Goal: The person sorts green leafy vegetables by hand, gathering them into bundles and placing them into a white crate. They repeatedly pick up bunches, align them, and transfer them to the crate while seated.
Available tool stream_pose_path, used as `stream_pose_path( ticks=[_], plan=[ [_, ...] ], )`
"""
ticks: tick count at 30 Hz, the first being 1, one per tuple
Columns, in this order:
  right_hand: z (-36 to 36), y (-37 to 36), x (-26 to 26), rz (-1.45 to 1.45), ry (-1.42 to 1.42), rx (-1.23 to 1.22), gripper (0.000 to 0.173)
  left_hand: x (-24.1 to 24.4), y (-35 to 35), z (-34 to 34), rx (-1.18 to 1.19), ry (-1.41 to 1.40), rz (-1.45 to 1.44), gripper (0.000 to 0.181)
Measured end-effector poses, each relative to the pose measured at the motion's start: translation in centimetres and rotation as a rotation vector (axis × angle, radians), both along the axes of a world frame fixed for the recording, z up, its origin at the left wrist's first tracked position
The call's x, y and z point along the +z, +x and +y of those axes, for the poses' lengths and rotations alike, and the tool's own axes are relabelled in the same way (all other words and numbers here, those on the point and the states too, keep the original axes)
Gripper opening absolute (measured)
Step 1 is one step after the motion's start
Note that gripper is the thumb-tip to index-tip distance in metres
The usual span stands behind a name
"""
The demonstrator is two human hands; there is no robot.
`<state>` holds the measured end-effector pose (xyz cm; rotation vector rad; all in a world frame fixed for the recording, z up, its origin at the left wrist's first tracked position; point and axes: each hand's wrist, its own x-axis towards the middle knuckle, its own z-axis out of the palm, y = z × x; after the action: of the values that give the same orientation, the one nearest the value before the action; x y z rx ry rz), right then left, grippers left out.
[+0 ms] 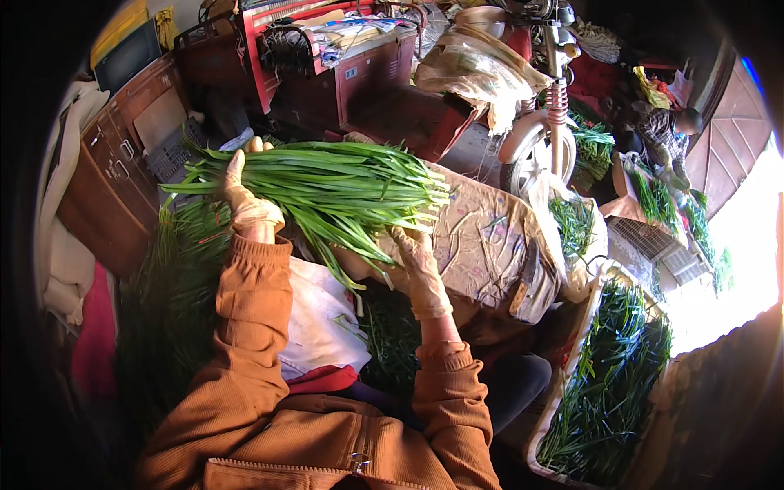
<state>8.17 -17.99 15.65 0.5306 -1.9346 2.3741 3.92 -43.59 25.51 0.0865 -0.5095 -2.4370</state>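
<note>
A large bundle of garlic chives (331,180) lies crosswise before me, its pale cut ends to the right. My left hand (250,196), in a cream glove, grips it near the leafy tips with the thumb over the front. My right hand (421,269), gloved too, holds its underside near the cut ends; those fingers are partly hidden by stalks. Several leaves droop below the bundle. Beneath and to its right is a low work surface (471,236) with a wrinkled brown cover. A knife (528,282) with a wooden handle lies at its right end.
More chives (177,300) are heaped at my left. A lined crate (594,392) of loose greens stands at my right, near a white sack (597,236) of greens. Beyond is a red cargo tricycle (380,79). Another person (664,135) works beside greens at far right.
</note>
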Motion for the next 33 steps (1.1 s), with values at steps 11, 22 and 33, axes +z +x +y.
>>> stream_pose_path(
  ticks=[11,22,33],
  plan=[
    [1.1,-2.9,-3.4,-0.395,-0.557,0.216,0.024,-3.3,-0.9,-3.3,-0.005,0.090,-0.115,0.032],
    [6.2,-1.9,-3.7,-0.285,-0.364,0.073,0.011,-3.0,0.0,-0.3,-0.109,0.089,-0.134,0.030],
    [15.7,0.4,-10.8,-0.351,0.218,-0.308,0.008,-2.5,-0.4,-1.9,-0.067,0.036,-0.067,0.029]
  ],
)
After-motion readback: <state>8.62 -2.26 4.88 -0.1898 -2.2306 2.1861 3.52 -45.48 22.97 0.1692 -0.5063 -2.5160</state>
